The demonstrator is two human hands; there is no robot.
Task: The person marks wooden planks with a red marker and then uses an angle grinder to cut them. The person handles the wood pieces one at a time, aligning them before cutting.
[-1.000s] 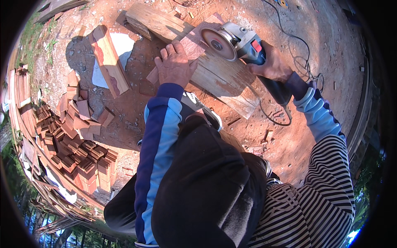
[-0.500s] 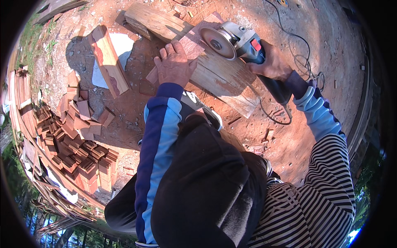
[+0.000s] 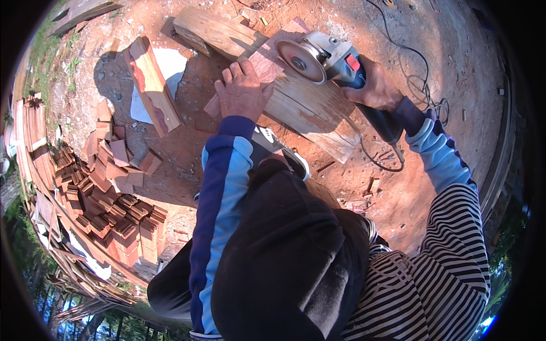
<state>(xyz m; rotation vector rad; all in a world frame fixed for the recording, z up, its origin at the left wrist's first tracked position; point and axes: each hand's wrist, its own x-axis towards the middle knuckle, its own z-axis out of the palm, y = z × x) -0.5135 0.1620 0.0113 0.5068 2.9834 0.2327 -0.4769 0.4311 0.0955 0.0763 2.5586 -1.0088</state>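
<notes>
My right hand (image 3: 377,86) is wrapped round the dark body of an angle grinder (image 3: 343,65), which has a red switch. Its round disc (image 3: 300,61) stands tilted beside a reddish wooden board (image 3: 267,63); whether disc and board touch I cannot tell. My left hand (image 3: 243,90) lies flat on that board, fingers stretched and slightly spread, the thumb apart. Under the board is a thick, weathered plank (image 3: 310,111), cracked along its grain. Just nearer than the left hand, a dark shoe (image 3: 270,139) shows between my sleeve and the plank.
Left of my hand, a two-toned wood piece (image 3: 152,85) rests across a white sheet (image 3: 172,69). Many cut blocks (image 3: 105,196) are heaped at the left. A squared timber (image 3: 219,33) lies beyond the board. The black cord (image 3: 410,50) loops over the dirt on the right.
The scene sits slightly further right in the picture. Both hands, the board and the grinder keep nearly the same places relative to one another.
</notes>
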